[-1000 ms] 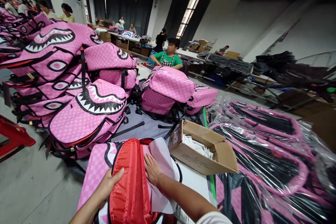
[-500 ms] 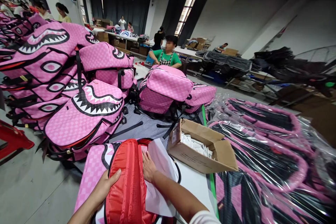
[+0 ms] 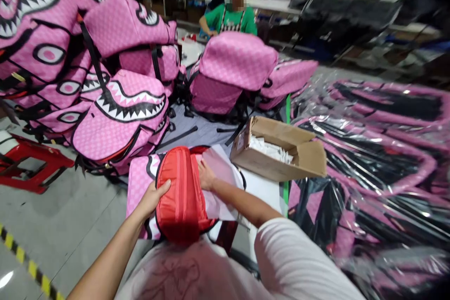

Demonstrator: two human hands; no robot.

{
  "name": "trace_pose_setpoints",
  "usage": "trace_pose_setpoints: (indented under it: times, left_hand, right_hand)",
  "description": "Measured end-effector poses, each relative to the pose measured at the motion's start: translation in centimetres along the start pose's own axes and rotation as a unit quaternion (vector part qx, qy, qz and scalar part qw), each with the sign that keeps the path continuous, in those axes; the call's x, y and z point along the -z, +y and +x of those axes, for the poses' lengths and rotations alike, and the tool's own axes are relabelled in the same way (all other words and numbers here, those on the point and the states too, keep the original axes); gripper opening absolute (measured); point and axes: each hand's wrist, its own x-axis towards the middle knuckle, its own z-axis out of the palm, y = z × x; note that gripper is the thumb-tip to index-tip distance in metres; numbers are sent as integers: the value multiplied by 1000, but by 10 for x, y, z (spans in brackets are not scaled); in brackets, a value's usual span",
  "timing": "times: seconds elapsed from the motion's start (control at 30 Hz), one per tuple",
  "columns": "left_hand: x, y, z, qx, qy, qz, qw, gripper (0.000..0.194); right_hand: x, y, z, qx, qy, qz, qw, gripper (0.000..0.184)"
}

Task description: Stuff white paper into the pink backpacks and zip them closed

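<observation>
A pink checked backpack [image 3: 138, 187] lies in front of me with its red-lined flap [image 3: 172, 192] folded open. My left hand [image 3: 154, 199] grips the flap's left edge, thumb on the red lining and fingers hidden behind it. My right hand [image 3: 207, 176] reaches into the opening at the red lining's right side. Its fingers are stretched out and partly hidden, and I see nothing gripped in them. A thin whitish sheet [image 3: 220, 164] sticks out of the bag beside and under my right wrist.
A cardboard box [image 3: 242, 150] of small white packets stands beyond the backpack. Stacked pink backpacks [image 3: 119, 117] rise at left, and plastic-wrapped bags [image 3: 369, 159] lie at right. A red stool [image 3: 31, 164] is on the floor. Across the table is a person in green [image 3: 230, 18].
My view has tilted down, bringing my shirt and more floor into sight. Both hands stay on the backpack; my right fingers sit a little deeper in the opening.
</observation>
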Motion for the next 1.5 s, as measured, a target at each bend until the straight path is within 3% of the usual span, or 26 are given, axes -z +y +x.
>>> trace_pose_setpoints:
  times: [0.17,0.37,0.5,0.67,0.8,0.93,1.03,1.17,1.27,1.37,1.5]
  left_hand:
    - [6,-5,0,27,16,-4,1000,78]
    - [2,-1,-6,15,-3,-3,1000,70]
    - [3,-10,3,6,-24,-5,1000,66]
    - [8,-17,6,-5,-20,-17,1000,62]
    - [8,-17,4,15,-11,-33,999,63]
    - [3,-19,8,18,14,-60,998,61]
    - [3,-24,16,7,4,-57,998,59]
    - [7,-30,23,-9,12,-38,999,62]
    - [8,-32,26,4,23,-45,999,65]
    - [8,-34,28,10,20,-54,998,65]
    - [12,-38,31,26,18,-65,997,62]
  right_hand:
    - [-1,34,-26,73,-57,47,995,66]
    - [-11,15,-40,87,-121,32,988,78]
    - [-29,23,-30,81,-99,10,992,69]
    - [-24,41,-28,101,-76,33,991,73]
    - [-23,29,-19,61,-107,28,992,78]
    - [-27,14,-3,-10,-60,12,998,61]
    - [-23,22,-6,29,-34,6,999,62]
    - [-21,39,-26,99,-65,16,993,71]
    - [-31,31,-32,104,-89,21,990,75]
    - [-39,16,-28,87,-96,24,991,68]
    - [-30,15,-30,112,-79,45,990,69]
